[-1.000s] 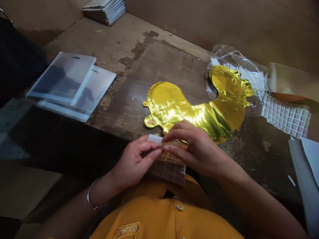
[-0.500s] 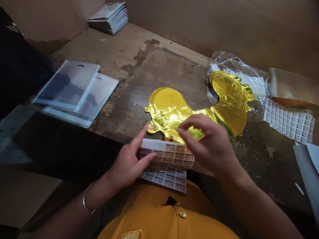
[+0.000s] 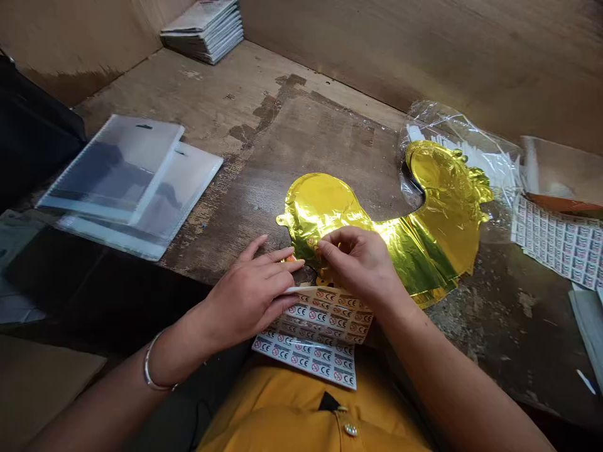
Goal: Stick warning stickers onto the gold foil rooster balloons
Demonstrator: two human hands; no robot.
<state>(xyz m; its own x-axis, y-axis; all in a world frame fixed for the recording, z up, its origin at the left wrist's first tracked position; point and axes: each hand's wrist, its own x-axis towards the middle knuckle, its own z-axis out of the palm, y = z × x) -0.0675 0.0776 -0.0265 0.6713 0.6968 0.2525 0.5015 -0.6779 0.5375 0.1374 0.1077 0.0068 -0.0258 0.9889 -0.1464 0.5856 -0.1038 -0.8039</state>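
A stack of flat gold foil balloons (image 3: 325,198) lies at the table's front edge, curving away to the right. Just below it hangs a sheet of CE stickers (image 3: 325,361), folded over so that its printed rows overlap. My left hand (image 3: 254,295) has its thumb on the sheet's upper left part. Its other fingers stretch past the sheet's top edge to a small orange-marked tab of the balloon. Over the balloon's lower part is my right hand (image 3: 360,263), with thumb and forefinger pinched together. Whatever is between those fingertips is too small to make out.
Clear plastic sleeves (image 3: 113,169) lie at the left, and a pile of packets (image 3: 205,31) is at the back. On the right are a clear bag (image 3: 464,135) of white strips, more sticker sheets (image 3: 560,242) and white paper (image 3: 586,320).
My right hand has come down and left, closing its pinch near the balloon. My left fingers have swung over the sheet's top edge to the balloon's tab. The view has shifted slightly.
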